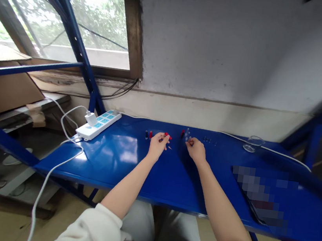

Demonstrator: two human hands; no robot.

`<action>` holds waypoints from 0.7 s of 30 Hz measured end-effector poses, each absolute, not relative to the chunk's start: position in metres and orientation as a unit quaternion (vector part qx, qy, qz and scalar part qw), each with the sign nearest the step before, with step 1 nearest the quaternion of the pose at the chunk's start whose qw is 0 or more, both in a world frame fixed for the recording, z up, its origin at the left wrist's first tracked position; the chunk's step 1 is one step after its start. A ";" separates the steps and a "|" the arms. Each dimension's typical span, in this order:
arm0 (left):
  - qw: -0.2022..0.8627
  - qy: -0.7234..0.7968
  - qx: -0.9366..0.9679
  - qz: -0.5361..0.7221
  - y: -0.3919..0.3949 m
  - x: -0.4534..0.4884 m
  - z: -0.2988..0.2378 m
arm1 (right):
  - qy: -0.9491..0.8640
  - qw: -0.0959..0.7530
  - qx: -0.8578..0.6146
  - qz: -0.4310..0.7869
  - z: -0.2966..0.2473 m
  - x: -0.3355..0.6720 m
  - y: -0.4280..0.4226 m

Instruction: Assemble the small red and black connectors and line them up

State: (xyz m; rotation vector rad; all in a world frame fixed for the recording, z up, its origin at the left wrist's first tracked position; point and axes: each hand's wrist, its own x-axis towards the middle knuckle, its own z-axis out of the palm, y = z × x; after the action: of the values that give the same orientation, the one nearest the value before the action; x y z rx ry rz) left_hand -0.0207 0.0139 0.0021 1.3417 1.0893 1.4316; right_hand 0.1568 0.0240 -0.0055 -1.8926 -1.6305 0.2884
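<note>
My left hand (157,147) is closed, its thumb and fingers pinching a small red tube-like piece (168,136) above the blue table. Just to its left stand a short dark cylinder (146,135) and a short red cylinder (151,134). My right hand (196,149) is closed in a pinch beside a group of small clear tubes (187,132); whatever lies between its fingertips is too small to tell. Another red cylinder (182,133) stands left of the clear tubes.
Several tiny clear pieces (206,139) sit right of my right hand. Farther right are a clear cup (248,148) and a dark flat item (253,198), partly blurred out. A white power strip (93,128) with trailing cable is at the left. Blue posts and a wall (218,45) enclose the table.
</note>
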 end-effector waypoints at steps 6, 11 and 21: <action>0.411 0.442 0.586 0.540 0.011 -0.018 0.003 | -0.608 0.277 -0.738 0.095 -0.018 0.159 0.031; 0.405 0.439 0.610 0.522 0.007 -0.012 -0.002 | -0.610 0.262 -0.743 0.089 -0.019 0.160 0.033; 0.277 0.479 0.714 0.428 0.034 0.013 -0.012 | -0.613 0.222 -0.755 0.075 -0.012 0.158 0.031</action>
State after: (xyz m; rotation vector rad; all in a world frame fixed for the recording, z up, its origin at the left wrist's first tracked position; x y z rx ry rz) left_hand 0.0131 0.0343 -0.0123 1.9182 1.2860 1.1505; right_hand 0.1584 0.0310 -0.0118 -2.0846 -1.6921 0.2064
